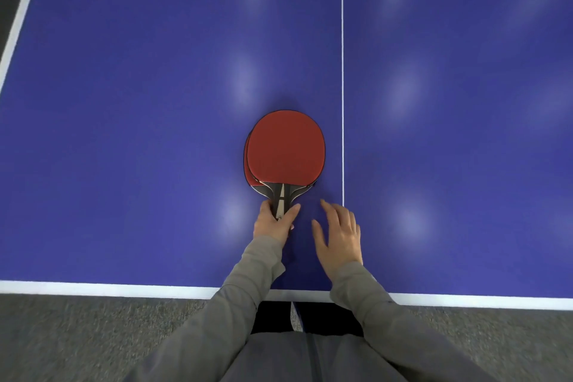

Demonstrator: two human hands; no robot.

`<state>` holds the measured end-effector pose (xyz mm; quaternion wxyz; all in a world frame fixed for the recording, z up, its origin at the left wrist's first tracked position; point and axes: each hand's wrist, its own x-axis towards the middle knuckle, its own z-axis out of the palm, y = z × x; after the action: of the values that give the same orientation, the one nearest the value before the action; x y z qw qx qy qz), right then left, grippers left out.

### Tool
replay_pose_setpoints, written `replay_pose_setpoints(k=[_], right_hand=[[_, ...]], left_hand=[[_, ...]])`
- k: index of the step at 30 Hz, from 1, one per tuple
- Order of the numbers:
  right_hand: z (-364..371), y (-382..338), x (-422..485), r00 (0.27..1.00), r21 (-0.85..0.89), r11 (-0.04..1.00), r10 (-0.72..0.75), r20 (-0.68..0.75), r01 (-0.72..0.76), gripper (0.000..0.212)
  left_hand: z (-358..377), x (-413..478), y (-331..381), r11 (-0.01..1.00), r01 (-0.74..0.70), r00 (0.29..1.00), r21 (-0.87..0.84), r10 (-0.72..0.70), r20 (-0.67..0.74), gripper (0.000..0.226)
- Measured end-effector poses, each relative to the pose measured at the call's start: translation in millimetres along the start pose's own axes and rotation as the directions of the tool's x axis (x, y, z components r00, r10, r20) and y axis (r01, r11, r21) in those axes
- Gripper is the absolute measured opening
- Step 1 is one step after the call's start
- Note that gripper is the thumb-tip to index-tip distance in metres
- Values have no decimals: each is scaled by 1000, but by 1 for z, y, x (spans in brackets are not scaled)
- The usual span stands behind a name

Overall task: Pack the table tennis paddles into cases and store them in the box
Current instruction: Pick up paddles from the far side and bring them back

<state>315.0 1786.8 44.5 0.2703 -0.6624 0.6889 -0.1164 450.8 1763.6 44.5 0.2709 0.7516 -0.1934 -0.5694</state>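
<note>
Blue table (124, 102), grey carpet (77, 335); left grip (276, 222) clasps paddle (286, 152), right grip (339, 234) spread.

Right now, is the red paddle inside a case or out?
Out. The red paddle lies flat with its rubber face fully bare; no cover wraps it. What lies beneath it, I cannot tell.

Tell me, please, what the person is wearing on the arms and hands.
Both arms are covered by long, plain grey sleeves ending at the wrists: the left sleeve and the right sleeve. The left hand and the right hand are bare, with no gloves; no watch, ring or marking shows.
</note>
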Motion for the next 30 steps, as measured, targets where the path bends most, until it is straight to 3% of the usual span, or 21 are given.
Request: replay_pose_setpoints(k=[3,6,12,16,20,30], right_hand=[[-6,19,-9,997,-201,979,-10,80,26,56],[-7,37,-17,973,-356,935,81,217,2,66],[-10,51,-37,934,-484,875,194,301,-26,72],[-17,50,-43,921,-490,870,233,311,-55,71],[-30,61,-68,908,-434,884,316,275,-176,69],[-48,156,-215,805,-202,836,546,231,-510,66]], left_hand=[[-4,0,2,1000,-10,1000,-1,10,-8,33],[-13,0,3,999,-41,999,-19,41,3,25],[-36,3,4,987,-131,989,89,124,76,26],[-34,0,14,952,-223,965,210,186,185,27],[-12,-18,24,898,-331,922,290,242,302,25],[115,-123,-25,799,-462,833,386,242,497,24]])
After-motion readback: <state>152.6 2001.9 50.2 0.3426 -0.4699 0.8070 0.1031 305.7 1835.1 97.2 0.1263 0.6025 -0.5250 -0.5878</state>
